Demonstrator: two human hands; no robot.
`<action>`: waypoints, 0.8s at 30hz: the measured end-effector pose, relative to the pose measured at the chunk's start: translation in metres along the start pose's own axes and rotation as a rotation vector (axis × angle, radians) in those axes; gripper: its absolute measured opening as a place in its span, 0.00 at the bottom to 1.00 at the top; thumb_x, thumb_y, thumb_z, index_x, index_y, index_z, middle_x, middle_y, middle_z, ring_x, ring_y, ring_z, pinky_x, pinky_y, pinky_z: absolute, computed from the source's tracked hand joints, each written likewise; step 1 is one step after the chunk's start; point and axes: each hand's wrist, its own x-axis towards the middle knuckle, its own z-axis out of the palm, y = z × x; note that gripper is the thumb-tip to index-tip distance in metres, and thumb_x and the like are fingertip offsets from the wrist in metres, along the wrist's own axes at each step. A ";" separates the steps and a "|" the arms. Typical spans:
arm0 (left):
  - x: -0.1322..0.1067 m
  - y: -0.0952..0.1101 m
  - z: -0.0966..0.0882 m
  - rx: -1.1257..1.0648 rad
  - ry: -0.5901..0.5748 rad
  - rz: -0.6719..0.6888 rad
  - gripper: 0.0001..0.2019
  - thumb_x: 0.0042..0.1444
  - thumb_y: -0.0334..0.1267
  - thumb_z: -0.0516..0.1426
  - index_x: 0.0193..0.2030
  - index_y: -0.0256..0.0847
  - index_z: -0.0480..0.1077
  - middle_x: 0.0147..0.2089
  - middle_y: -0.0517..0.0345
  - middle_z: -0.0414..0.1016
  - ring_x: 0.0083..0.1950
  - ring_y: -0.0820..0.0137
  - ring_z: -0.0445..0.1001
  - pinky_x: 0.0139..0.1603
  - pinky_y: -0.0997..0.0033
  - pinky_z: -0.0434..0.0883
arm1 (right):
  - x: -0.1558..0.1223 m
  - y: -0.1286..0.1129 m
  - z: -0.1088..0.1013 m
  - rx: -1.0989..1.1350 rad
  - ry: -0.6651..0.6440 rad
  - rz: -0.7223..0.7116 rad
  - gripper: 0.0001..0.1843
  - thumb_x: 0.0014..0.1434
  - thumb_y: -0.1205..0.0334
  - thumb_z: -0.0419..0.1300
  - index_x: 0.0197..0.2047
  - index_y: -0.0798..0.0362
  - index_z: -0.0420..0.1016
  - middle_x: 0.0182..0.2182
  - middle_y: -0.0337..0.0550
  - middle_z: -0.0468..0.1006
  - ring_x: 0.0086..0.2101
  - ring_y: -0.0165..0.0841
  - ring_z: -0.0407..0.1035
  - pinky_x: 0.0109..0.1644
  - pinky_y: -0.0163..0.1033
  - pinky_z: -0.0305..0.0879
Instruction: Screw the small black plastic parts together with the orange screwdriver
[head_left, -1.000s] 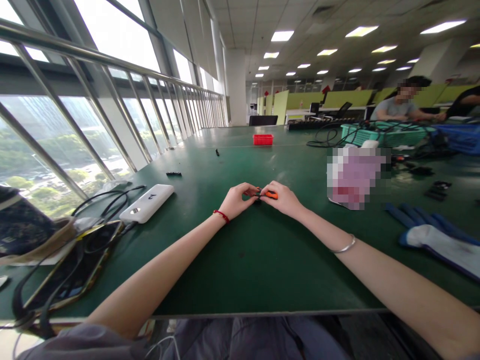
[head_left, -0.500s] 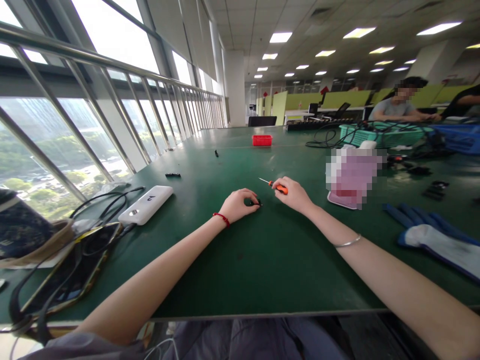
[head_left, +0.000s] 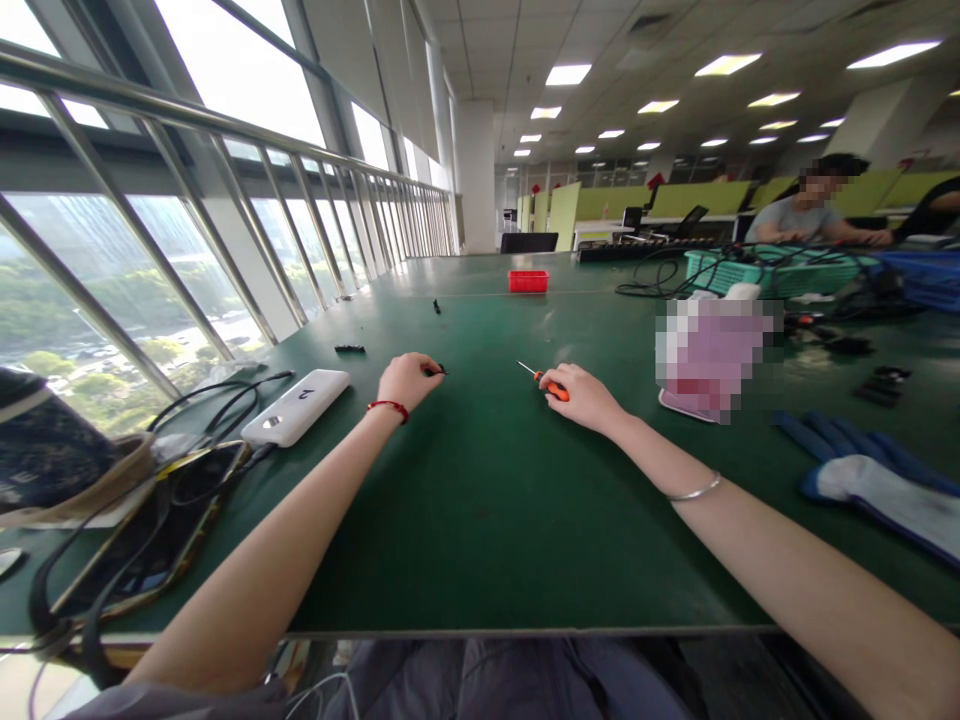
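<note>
My left hand (head_left: 407, 380) rests on the green table (head_left: 510, 500), fingers pinched on a small black part (head_left: 436, 371) that sticks out past my fingertips. A red cord circles that wrist. My right hand (head_left: 583, 396) lies to the right, closed around a small orange-handled screwdriver (head_left: 541, 381) whose thin metal tip points up and left. A silver bangle sits on my right forearm. The two hands are well apart.
A white power bank (head_left: 296, 407), cables and a phone (head_left: 142, 540) lie at left by the window railing. Small black parts (head_left: 349, 348) and a red bin (head_left: 528, 281) sit farther off. Blue-and-white gloves (head_left: 870, 470) lie at right; people sit at the far right.
My hands were joined over the black part with the screwdriver. They have separated: the left hand slid left and away with the part, the right drew back holding the screwdriver.
</note>
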 end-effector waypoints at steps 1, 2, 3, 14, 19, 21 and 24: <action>0.000 -0.012 -0.009 0.089 0.023 -0.044 0.12 0.48 0.41 0.56 0.35 0.41 0.77 0.41 0.55 0.78 0.44 0.60 0.73 0.45 0.66 0.69 | 0.000 0.000 0.000 -0.009 -0.003 -0.006 0.09 0.52 0.65 0.54 0.38 0.51 0.72 0.34 0.43 0.71 0.37 0.35 0.65 0.40 0.37 0.59; -0.001 -0.024 -0.018 0.167 0.037 -0.107 0.12 0.48 0.42 0.56 0.36 0.41 0.77 0.41 0.54 0.77 0.44 0.59 0.73 0.44 0.65 0.69 | 0.000 0.000 0.000 -0.021 -0.005 -0.012 0.10 0.52 0.65 0.54 0.38 0.51 0.72 0.34 0.43 0.71 0.37 0.35 0.65 0.40 0.38 0.59; -0.002 -0.035 -0.027 0.222 0.039 -0.179 0.13 0.48 0.42 0.56 0.36 0.41 0.77 0.41 0.53 0.77 0.44 0.58 0.73 0.43 0.64 0.69 | 0.000 0.000 0.000 -0.031 -0.006 -0.018 0.10 0.52 0.65 0.54 0.38 0.51 0.72 0.34 0.43 0.71 0.37 0.35 0.65 0.41 0.38 0.59; -0.019 -0.064 -0.055 0.383 -0.118 -0.362 0.16 0.49 0.44 0.56 0.42 0.40 0.77 0.43 0.49 0.75 0.50 0.56 0.64 0.48 0.61 0.64 | -0.001 -0.001 0.000 -0.062 -0.022 -0.041 0.09 0.52 0.66 0.55 0.37 0.51 0.72 0.35 0.44 0.71 0.38 0.35 0.64 0.41 0.38 0.59; -0.017 -0.063 -0.060 0.341 -0.162 -0.356 0.16 0.49 0.47 0.56 0.41 0.43 0.77 0.43 0.51 0.75 0.50 0.55 0.63 0.51 0.58 0.60 | 0.000 -0.001 0.000 -0.067 -0.030 -0.039 0.09 0.53 0.65 0.55 0.38 0.51 0.72 0.35 0.44 0.70 0.38 0.35 0.64 0.41 0.38 0.59; -0.017 -0.070 -0.061 0.303 -0.110 -0.372 0.18 0.49 0.49 0.55 0.42 0.43 0.77 0.43 0.51 0.75 0.49 0.56 0.63 0.49 0.59 0.61 | -0.001 -0.001 0.000 -0.066 -0.032 -0.037 0.09 0.53 0.65 0.55 0.38 0.50 0.72 0.35 0.43 0.70 0.39 0.35 0.64 0.41 0.38 0.59; -0.017 -0.084 -0.061 0.328 -0.006 -0.421 0.19 0.48 0.50 0.55 0.41 0.41 0.77 0.43 0.49 0.73 0.50 0.53 0.60 0.48 0.58 0.60 | -0.001 -0.001 -0.001 -0.064 -0.037 -0.037 0.09 0.53 0.65 0.55 0.38 0.50 0.72 0.35 0.43 0.70 0.39 0.35 0.64 0.41 0.38 0.59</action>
